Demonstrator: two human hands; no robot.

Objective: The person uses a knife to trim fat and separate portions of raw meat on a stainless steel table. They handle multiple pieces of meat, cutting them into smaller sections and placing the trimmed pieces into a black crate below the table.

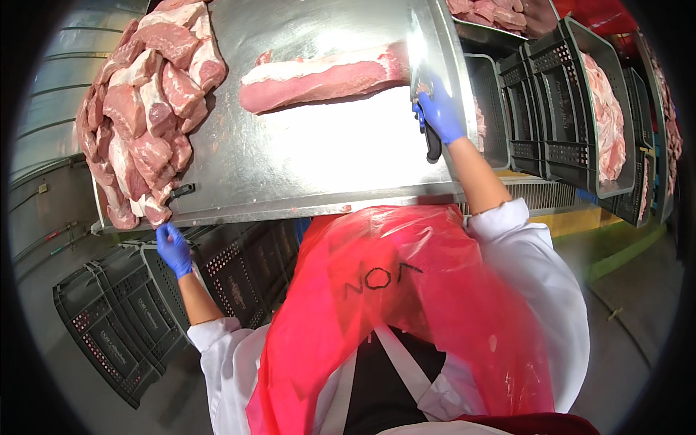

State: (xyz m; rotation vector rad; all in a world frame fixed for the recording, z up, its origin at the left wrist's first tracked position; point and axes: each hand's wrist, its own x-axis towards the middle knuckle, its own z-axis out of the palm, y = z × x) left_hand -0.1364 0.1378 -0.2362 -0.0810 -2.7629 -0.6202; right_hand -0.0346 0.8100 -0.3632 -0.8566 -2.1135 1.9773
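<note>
My right hand (440, 116), in a blue glove, is closed on a black-handled knife (433, 145) at the right side of the steel table (326, 167). Beside it a long slab of pink meat with a white fat layer (319, 90) lies crosswise. My left hand (174, 250), also gloved in blue, is curled at the table's front edge, just below a heap of cut meat pieces (145, 109); what its fingers hold, if anything, is hidden. A small black object (185, 190) sticks out from the heap's lower right side.
Dark plastic crates with meat (551, 109) stand right of the table, with a tray of meat pieces (486, 14) behind them. More dark crates (109, 312) sit below the table at the left. My red apron (384, 239) is against the front edge.
</note>
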